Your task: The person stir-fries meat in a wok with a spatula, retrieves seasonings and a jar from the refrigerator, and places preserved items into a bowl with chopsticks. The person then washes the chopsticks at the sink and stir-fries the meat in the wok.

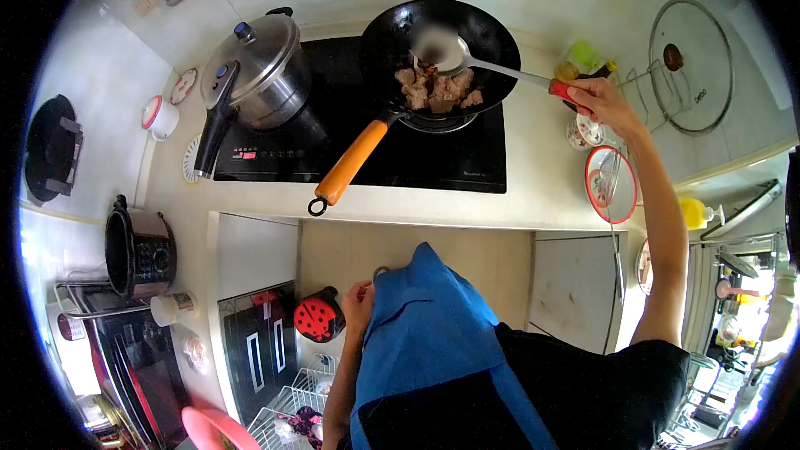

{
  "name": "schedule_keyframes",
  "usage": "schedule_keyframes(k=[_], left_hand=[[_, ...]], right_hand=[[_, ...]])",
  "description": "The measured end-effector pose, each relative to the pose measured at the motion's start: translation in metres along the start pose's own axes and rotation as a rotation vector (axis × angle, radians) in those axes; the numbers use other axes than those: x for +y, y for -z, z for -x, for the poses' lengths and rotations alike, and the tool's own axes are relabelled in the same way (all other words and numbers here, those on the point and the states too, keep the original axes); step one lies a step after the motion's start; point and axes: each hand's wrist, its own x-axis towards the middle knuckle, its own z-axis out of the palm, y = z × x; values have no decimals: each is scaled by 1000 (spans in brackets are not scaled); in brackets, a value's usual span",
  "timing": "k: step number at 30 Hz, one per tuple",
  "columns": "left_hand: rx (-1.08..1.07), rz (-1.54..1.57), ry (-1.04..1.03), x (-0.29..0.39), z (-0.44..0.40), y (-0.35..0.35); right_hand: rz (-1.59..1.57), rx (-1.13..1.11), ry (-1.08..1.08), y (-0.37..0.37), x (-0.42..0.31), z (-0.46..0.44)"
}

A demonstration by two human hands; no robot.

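Note:
My right hand (603,102) is closed around the red handle of a metal cooking ladle (510,72). The ladle's head rests inside a black wok (492,29), over browned chunks of meat (442,93). Part of the head is blurred. The wok sits on a black cooktop (350,158), with its wooden handle (352,162) pointing toward me. Low beside my blue apron (425,308), my left hand (359,307) has its fingers curled in. What they hold, if anything, is hidden. A red object with black spots (317,317) is just left of that hand.
A pressure cooker (267,67) occupies the cooktop's left side. At the right are a red-rimmed bowl (611,186), bottles (583,54) and a glass lid (692,67) on the wall. A dark pot (140,250) and a white mug (162,118) stand left.

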Motion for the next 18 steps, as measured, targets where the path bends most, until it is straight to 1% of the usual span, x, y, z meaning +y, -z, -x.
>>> schedule_keyframes(k=[4,7,9,10,12,13,15,16,18], left_hand=[[-10,32,-11,1,1,-2],[-5,0,42,4,1,-1],[-31,-15,34,4,0,0],[-33,-16,34,2,-1,0],[-25,-14,-2,-3,-4,-1],[-29,-14,-2,-3,-4,-1],[-46,0,4,-1,-7,-2],[-51,1,5,0,-8,-2],[-51,24,16,2,-9,-3]], right_hand=[[-39,-30,-41,-1,5,6],[-34,-68,-12,0,11,5],[281,83,195,-4,8,3],[280,83,193,-9,1,6],[897,426,451,-20,-21,17],[898,426,447,-22,-33,23],[1233,528,435,-18,-60,34],[1236,526,430,-11,-72,39],[1347,530,530,3,-95,49]])
